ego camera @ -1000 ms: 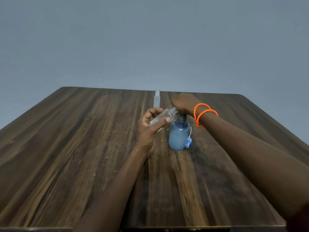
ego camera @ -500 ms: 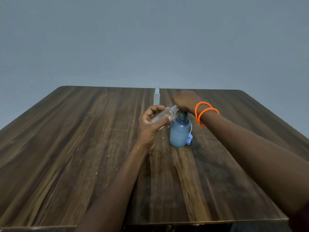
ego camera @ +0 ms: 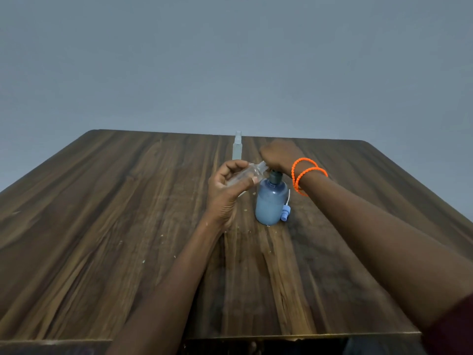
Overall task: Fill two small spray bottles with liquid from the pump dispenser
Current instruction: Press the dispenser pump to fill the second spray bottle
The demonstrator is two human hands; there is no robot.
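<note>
bare table left (dispenser centre)

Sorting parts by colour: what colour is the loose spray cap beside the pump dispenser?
Light blue spray cap, head view.

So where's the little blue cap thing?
In the head view, the blue spray cap lies on the wooden table, right of centre, against the right side of the blue pump dispenser.

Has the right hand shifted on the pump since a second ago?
Yes. The right hand has lifted slightly off the pump dispenser; more of the collar shows beneath it.
</note>
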